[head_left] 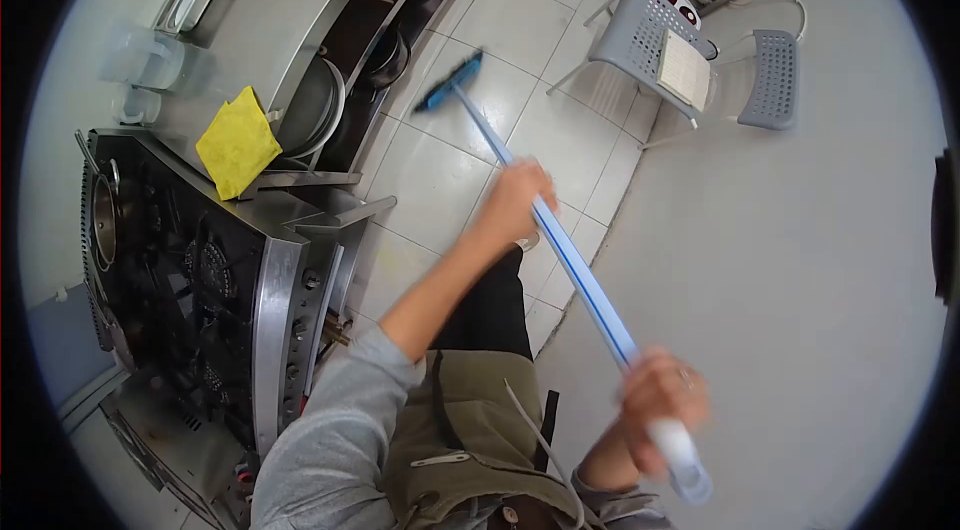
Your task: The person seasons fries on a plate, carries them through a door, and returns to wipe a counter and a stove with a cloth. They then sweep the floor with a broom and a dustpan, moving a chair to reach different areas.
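A broom with a white and blue handle (588, 282) slants across the view, from lower right to the floor at upper left. Its blue head (449, 83) rests on or just over the white tiles, slightly blurred, beside the steel counter's lower shelf. Partway down the handle, my left hand (517, 201) is wrapped around it. Near the handle's top end, my right hand (662, 408) grips it, blurred.
On my left stand a black gas stove (205, 275) and a steel counter (275, 15) with a yellow cloth (238, 143) over its edge. Pans (312, 108) sit on its lower shelf. A grey chair (650, 35) holding a notebook (685, 70) stands ahead by the right wall (780, 280).
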Available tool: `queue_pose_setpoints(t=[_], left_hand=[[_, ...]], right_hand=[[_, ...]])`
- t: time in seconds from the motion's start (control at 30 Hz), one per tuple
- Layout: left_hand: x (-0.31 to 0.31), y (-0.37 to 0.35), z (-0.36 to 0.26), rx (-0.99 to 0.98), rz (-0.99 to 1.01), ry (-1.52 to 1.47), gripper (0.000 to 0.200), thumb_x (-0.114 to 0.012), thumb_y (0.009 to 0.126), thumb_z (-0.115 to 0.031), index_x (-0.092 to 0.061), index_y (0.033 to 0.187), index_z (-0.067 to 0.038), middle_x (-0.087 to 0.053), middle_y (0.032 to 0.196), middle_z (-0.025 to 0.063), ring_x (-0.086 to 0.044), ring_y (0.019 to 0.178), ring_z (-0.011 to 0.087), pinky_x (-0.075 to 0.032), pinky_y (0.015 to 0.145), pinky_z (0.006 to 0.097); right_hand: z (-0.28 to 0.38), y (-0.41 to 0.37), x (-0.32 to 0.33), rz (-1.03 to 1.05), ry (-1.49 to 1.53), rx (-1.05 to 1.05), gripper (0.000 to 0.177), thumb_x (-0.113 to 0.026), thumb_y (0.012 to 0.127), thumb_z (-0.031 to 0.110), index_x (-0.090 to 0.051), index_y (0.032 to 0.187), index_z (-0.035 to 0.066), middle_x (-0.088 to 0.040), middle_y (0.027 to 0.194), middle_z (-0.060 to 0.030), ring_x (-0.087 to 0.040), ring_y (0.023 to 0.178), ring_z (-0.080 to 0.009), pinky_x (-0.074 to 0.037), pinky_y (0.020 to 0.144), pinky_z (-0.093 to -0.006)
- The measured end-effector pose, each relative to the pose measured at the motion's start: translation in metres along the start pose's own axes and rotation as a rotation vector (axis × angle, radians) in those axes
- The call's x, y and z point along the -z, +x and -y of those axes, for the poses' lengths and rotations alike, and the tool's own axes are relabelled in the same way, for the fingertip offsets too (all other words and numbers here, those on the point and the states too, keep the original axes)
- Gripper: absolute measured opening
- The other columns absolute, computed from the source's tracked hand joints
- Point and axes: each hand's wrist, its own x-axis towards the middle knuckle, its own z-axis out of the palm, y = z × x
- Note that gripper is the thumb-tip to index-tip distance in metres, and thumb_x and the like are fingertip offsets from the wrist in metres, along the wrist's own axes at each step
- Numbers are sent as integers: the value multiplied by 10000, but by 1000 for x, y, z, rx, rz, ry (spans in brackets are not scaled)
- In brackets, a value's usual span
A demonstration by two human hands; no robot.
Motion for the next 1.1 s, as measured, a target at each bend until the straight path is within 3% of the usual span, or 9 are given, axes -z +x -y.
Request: queue_pose_setpoints(t=[0.03,0.13,0.2,0.37,0.57,0.7,0.8,0.93,1.1], left_hand=[[-1,3,37,169,-26,83,194,-683,618,-89,-509,696,-54,-558,827,148,-539,774,318,-432,695,412],[-27,-15,128,139,-40,338,306,-739,601,-122,-496,772,-50,-542,972,165,-512,931,341,-426,792,431],[-41,-16,135,335,44,537,351,-758,588,-158,-495,794,-53,-531,1042,155,-468,1015,354,-421,813,434],[-63,-30,17,177,213,-50,318,-704,681,-221,-451,602,-45,-483,703,133,-492,761,325,-423,708,425],[-117,-92,-122,309,357,-379,298,-630,774,-214,-495,565,-50,-502,613,90,-493,683,295,-419,630,387],[-118,-90,-155,266,448,-470,310,-607,791,-200,-494,548,-44,-518,589,101,-504,642,296,-422,600,394],[-106,-56,-172,240,498,-484,316,-595,789,-178,-487,526,-40,-512,540,111,-501,586,315,-419,570,401],[-109,18,-161,46,525,-478,299,-614,737,-161,-489,494,-42,-508,503,114,-508,552,316,-421,562,406],[-176,120,-78,-353,637,-352,131,-639,661,-148,-594,568,-66,-569,587,113,-553,604,301,-444,579,404]], right_hand=[[-21,0,-12,59,-141,-210,137,-553,711,108,-488,612,40,-554,652,-87,-593,657,-230,-474,777,-444],[-125,-40,-35,117,-272,-354,105,-571,635,-43,-489,610,18,-537,654,-102,-605,713,-252,-397,926,-438],[-138,-50,-39,28,-300,-336,106,-576,649,-8,-486,597,9,-526,619,-106,-598,680,-253,-404,915,-448],[-2,-34,-14,-282,-377,-388,359,-538,774,238,-437,515,10,-475,518,-84,-505,496,-215,-464,648,-346],[93,-8,14,-441,-235,-164,312,-499,691,166,-283,471,119,-289,372,14,-216,303,-73,-225,328,-228],[106,5,31,-411,-115,-28,289,-521,676,164,-302,490,136,-274,377,42,-157,295,-50,-154,310,-206],[136,30,43,-195,-18,64,245,-533,744,153,-387,557,93,-391,473,3,-348,365,-88,-320,356,-239],[138,38,56,-209,2,253,242,-479,783,200,-362,592,108,-357,496,6,-314,370,-86,-311,354,-237],[24,28,68,-831,-441,455,240,-473,750,154,-329,563,109,-328,446,2,-298,373,-89,-237,404,-240]])
